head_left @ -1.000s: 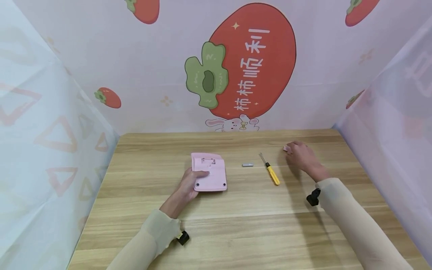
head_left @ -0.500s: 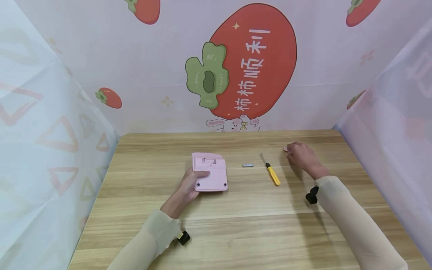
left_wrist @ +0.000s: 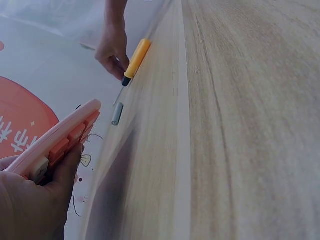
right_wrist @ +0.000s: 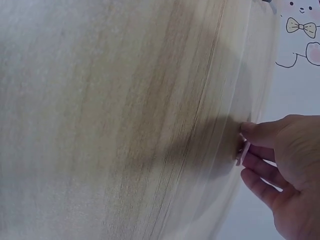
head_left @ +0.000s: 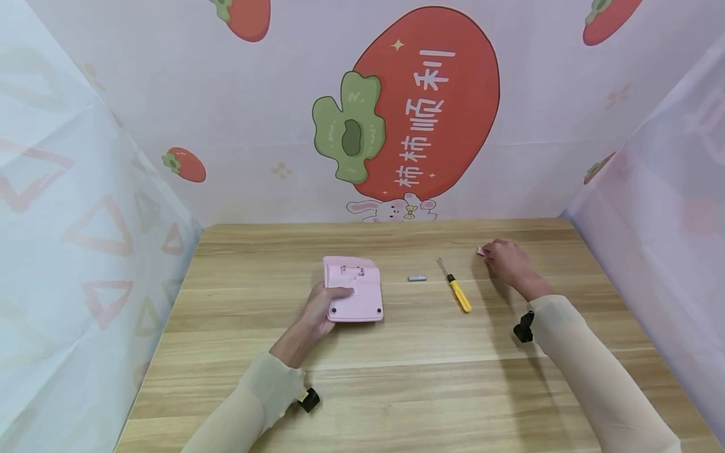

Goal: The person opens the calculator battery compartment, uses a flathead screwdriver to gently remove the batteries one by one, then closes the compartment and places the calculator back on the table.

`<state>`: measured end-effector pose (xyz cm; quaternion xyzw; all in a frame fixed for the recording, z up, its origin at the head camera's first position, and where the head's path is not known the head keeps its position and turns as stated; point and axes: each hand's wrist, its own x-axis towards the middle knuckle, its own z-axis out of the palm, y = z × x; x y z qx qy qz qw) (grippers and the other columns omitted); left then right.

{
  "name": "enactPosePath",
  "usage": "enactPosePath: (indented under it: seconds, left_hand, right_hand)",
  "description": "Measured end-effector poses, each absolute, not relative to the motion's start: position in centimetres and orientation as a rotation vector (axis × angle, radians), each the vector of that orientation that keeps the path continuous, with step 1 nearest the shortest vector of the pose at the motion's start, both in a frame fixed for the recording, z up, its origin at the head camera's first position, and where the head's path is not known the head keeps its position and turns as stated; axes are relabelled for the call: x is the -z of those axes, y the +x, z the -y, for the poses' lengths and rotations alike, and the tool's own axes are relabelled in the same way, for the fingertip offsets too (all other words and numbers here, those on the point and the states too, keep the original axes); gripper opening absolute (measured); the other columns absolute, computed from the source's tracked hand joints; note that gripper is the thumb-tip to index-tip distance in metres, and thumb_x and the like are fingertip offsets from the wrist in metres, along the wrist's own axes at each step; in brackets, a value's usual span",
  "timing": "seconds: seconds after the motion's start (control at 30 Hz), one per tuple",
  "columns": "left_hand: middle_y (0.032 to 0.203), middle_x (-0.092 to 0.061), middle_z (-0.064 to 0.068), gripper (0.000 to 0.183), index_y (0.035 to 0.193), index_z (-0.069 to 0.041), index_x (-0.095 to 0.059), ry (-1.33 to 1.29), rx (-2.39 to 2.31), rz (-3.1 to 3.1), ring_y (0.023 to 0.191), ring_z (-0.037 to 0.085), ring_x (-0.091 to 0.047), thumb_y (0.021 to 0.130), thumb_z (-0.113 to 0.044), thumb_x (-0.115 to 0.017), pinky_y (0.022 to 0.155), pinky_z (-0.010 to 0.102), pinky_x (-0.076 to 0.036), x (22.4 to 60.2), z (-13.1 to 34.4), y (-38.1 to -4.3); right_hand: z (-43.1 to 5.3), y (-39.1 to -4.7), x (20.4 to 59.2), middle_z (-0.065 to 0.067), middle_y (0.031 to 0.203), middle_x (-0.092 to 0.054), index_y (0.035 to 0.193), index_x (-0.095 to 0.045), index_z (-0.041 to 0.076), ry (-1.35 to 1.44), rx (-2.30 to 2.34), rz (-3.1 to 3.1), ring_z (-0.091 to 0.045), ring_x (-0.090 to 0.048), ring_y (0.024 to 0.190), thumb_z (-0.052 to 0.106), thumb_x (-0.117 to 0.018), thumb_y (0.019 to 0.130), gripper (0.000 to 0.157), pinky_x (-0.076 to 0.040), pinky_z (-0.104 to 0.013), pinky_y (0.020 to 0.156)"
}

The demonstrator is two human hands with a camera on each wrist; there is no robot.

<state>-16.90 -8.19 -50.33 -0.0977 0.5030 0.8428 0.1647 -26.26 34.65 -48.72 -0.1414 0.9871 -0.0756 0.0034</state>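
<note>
My left hand (head_left: 316, 309) grips a pink calculator (head_left: 362, 301) by its left side, thumb across the back. The back faces up, with an uncovered battery compartment (head_left: 352, 270) near its top. In the left wrist view, the calculator's keys (left_wrist: 59, 148) face down toward the fingers. At the far right of the table, my right hand (head_left: 508, 263) pinches a small pink piece, which looks like a battery cover (head_left: 480, 251), at the tabletop. The right wrist view shows this piece (right_wrist: 243, 153) between thumb and fingers, partly hidden by them.
Between the hands lie a grey battery (head_left: 417, 278) and a yellow-handled screwdriver (head_left: 460, 296), its shaft pointing away from me. The wooden table (head_left: 396, 390) ends at a printed backdrop (head_left: 255, 113), with white sheets at both sides.
The small pink piece at my right fingertips shows less of its face and sits flatter than a second ago. My left hand and the calculator stay almost still.
</note>
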Motion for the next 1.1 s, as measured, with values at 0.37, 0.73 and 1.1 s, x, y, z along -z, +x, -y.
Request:
enactPosePath:
  seconds: [0.37,0.73,1.1]
  left_hand:
    - [0.150,-0.051,0.033,0.061,0.155,0.010,-0.038,-0.268,-2.400,-1.433,0.133,0.044,-0.061,0.095,0.013,-0.050,0.103,0.051,-0.060,50.4,8.3,-16.8]
    - [0.153,-0.049,0.032,0.062,0.156,0.009,-0.036,-0.244,-2.415,-1.394,0.138,0.045,-0.056,0.096,0.012,-0.049,0.105,0.051,-0.059,50.4,8.4,-16.7]
    - [0.153,-0.049,0.032,0.061,0.157,0.008,-0.035,-0.227,-2.419,-1.362,0.137,0.042,-0.057,0.097,0.011,-0.048,0.106,0.049,-0.059,50.2,8.3,-16.7]
  right_hand:
    - [-34.6,-26.4,48.8,-0.027,0.101,-0.071,0.120,-0.073,-0.010,-0.437,0.224,-3.084,-0.040,-0.068,0.085,0.004,-0.062,0.103,0.024,-0.059,-0.057,0.071]
    - [-35.1,-26.7,48.4,-0.020,0.084,-0.066,0.095,-0.073,-0.007,-0.496,0.256,-3.123,-0.028,-0.058,0.068,0.002,-0.060,0.100,0.016,-0.053,-0.048,0.060]
    - [-35.1,-26.4,47.1,-0.018,0.081,-0.068,0.083,-0.071,-0.004,-0.657,0.370,-3.215,-0.026,-0.057,0.062,0.006,-0.064,0.104,0.024,-0.050,-0.044,0.055]
